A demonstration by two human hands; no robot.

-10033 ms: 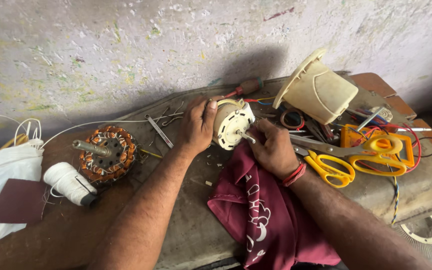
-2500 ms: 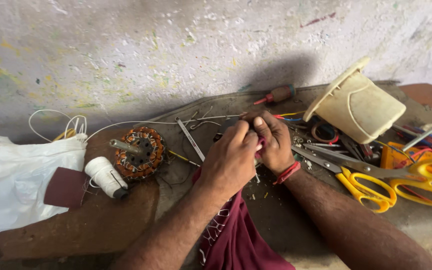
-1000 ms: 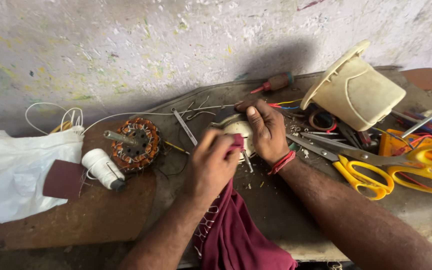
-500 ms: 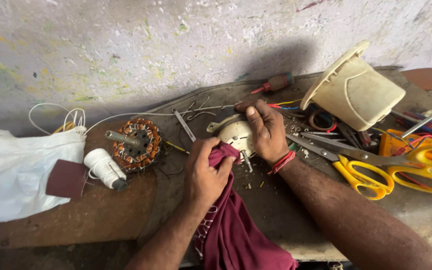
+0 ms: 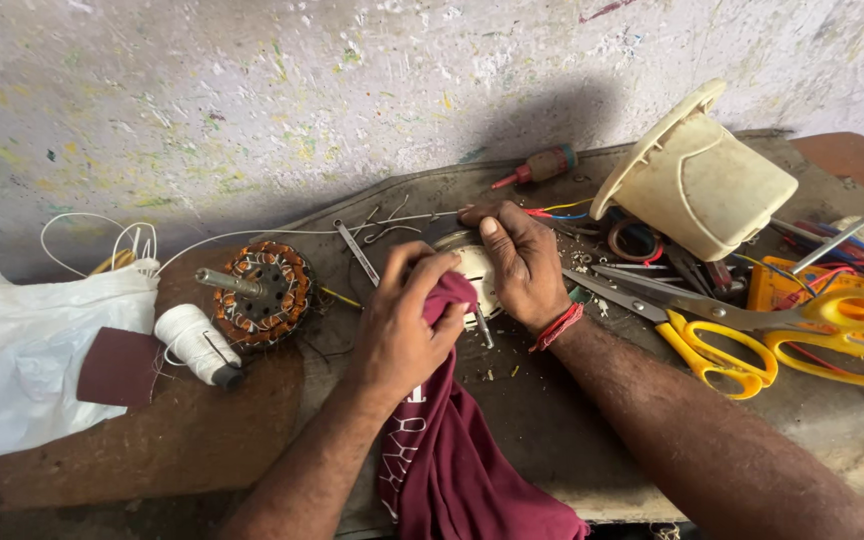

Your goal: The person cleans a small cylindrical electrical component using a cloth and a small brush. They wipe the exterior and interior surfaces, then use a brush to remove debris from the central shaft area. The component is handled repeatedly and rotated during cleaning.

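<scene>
Worn and dark, the workbench (image 5: 202,450) carries clutter from its near edge to the paint-flecked wall (image 5: 252,100) behind it. Nearest, a maroon cloth (image 5: 457,470) hangs over the near edge and runs up into the left hand (image 5: 402,335), whose fingers are curled tight around a bunched end, pressing it against a cream round motor cover (image 5: 472,275). The right hand (image 5: 522,265) lies on that cover from the right, fingers pressed together and bent over its far rim; a red thread band (image 5: 557,328) circles the wrist.

Bare bench shows only near left of the forearms and in a strip between them. Farther left sit a white plastic bag (image 5: 12,360) with a maroon sanding pad (image 5: 117,365) on it, a spool of white thread (image 5: 192,345), and a copper-wound stator (image 5: 262,290) with its shaft sticking out, near the left hand.

Right of the hands the way is crowded: yellow-handled scissors (image 5: 752,335) lie just beside the right forearm, with tangled coloured wires and an orange meter (image 5: 792,285) past them. Beyond, a tipped cream fan housing (image 5: 697,180) stands close to the right hand. Farthest, a red-handled screwdriver (image 5: 537,167) lies at the bench's far edge against the wall.
</scene>
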